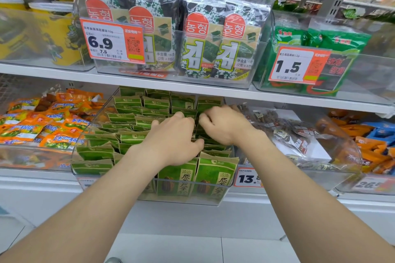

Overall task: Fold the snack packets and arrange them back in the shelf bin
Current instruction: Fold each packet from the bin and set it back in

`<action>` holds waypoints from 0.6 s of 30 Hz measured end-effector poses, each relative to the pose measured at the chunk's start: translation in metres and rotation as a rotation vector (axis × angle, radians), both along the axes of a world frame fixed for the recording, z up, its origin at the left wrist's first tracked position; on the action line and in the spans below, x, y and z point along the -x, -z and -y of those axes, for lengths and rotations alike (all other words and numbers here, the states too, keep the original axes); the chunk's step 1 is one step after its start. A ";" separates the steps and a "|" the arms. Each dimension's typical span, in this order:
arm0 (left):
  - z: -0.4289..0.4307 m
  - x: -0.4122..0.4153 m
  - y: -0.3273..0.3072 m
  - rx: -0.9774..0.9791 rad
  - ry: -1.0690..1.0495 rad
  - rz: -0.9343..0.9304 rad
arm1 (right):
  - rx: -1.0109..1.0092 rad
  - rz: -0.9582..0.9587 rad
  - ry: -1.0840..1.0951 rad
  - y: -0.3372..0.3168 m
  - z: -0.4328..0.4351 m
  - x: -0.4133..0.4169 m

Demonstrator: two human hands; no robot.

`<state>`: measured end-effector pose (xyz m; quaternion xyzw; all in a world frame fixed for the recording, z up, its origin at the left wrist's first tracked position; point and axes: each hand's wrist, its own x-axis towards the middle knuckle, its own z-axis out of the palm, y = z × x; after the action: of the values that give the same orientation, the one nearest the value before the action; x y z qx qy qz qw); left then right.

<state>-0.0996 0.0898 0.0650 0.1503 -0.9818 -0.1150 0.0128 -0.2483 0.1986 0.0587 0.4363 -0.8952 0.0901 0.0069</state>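
Green packets (128,118) in the clear bin (181,201): we're gripping pkt tops mid-row w/ left hand (173,140) & right hand (223,126), fingers curled; prob. best pressing flaps flat, keeping rows upright.

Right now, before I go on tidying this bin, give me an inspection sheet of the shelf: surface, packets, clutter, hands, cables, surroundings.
Surface: white shelf carrying the clear shelf bin.
Job's things: green snack packets standing in rows in the bin, the middle rows uneven.
Clutter: orange packets in the bin to the left, dark packets in the bin to the right.
Grippers: left hand has its fingers bent down among the green packets, grip unclear; right hand has its fingers curled on a packet top.
Cables: nothing seen.
Surroundings: seaweed packs on the shelf above, price tags, tiled floor.
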 end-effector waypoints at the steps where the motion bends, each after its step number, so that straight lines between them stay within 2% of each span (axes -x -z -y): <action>1: 0.000 0.000 0.000 0.005 -0.001 0.003 | 0.099 -0.027 0.022 0.003 -0.002 0.001; 4: -0.003 -0.001 0.001 0.017 -0.001 0.019 | 0.245 -0.137 0.090 0.002 0.001 0.006; 11: -0.004 -0.002 0.001 0.034 0.004 0.028 | -0.067 -0.033 0.123 0.008 0.013 0.016; 15: -0.004 -0.003 -0.001 0.031 0.011 0.011 | -0.096 -0.073 0.072 0.009 0.006 0.011; 18: -0.006 -0.006 -0.003 0.014 0.004 -0.047 | -0.010 -0.148 0.001 0.004 -0.011 0.002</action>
<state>-0.0937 0.0957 0.0684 0.1455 -0.9823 -0.1117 0.0367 -0.2506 0.2100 0.0548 0.4415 -0.8929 0.0531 0.0709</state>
